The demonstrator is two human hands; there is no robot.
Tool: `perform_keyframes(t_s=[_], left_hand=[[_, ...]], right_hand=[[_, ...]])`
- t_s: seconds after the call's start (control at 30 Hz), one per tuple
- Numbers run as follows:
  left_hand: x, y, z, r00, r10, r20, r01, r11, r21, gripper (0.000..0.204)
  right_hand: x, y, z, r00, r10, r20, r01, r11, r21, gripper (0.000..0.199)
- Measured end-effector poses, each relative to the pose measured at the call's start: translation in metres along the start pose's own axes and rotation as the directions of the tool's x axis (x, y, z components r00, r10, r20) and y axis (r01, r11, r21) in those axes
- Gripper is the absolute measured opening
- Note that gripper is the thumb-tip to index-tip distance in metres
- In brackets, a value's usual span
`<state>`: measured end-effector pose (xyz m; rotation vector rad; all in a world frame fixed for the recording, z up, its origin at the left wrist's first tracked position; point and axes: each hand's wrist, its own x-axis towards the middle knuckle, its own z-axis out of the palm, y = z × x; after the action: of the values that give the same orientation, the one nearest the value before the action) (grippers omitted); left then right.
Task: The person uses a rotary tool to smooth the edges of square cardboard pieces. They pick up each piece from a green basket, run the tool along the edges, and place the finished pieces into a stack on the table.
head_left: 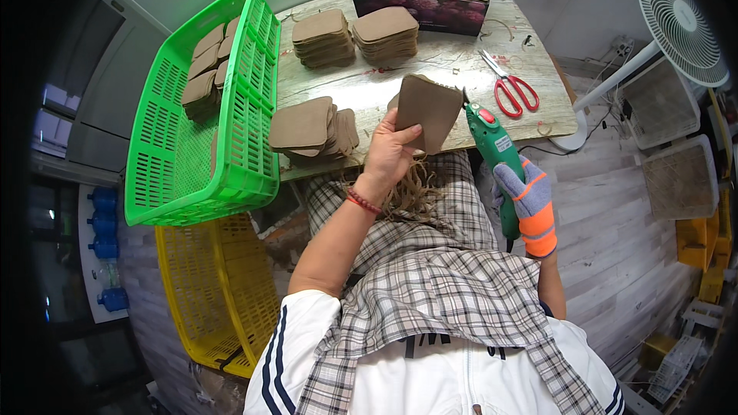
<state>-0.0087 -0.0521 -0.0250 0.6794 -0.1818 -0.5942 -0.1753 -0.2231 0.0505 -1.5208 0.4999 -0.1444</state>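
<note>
Nearest: lap under plaid cloth [430, 261], w/ bundle of thin brown strips [411, 192] lying on it just below the hands

Right hand [530, 207], in grey-orange glove, clenched round grip of green power tool [492, 146]; tool tip pointing up-left, right at top edge of brown card piece [427, 111]

Left hand [388, 154] bare, red band at wrist, pinching lower edge of that card piece, thumb on front face; piece held upright over near edge of tabletop [369, 92], not resting on it

Step in hand, as judged: working one card piece w/ the tool, prob. at its top edge; exact contact too small to tell

Next move prob. calls for steady left-hand pinch, tool tip kept square on the edge, fingers clear of tip

Further out: stack of same brown pieces [307, 131] just left of left hand, two more stacks [354, 34] mid-tabletop, red scissors [511, 84] to right

Green basket [238, 146] at left tabletop edge w/ more pieces inside; yellow basket [207, 300] below it on floor

Far end: dark box [423, 11] filled w/ stacks; white fan [680, 19] far right
</note>
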Motion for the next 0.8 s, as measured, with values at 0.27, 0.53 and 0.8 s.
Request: perform_keyframes(t_s=[0.27,0.53,0.8], left_hand=[[-0.001,0.055,-0.022,0.997,-0.056,0.047,0.041,0.96,0.276,0.032],[-0.005,0.081,-0.03,0.972,-0.234,0.015,0.195,0.84,0.507,0.035],[-0.023,0.071,-0.018,0.944,-0.324,-0.067,0.295,0.731,0.616,0.037]], right_hand=[[-0.007,-0.011,0.004,0.994,0.038,0.105,-0.027,0.994,-0.109,0.026],[-0.005,0.005,0.005,0.985,-0.02,0.169,0.055,0.978,-0.202,0.041],[-0.003,0.007,0.011,0.989,0.004,0.148,0.022,0.985,-0.172,0.037]])
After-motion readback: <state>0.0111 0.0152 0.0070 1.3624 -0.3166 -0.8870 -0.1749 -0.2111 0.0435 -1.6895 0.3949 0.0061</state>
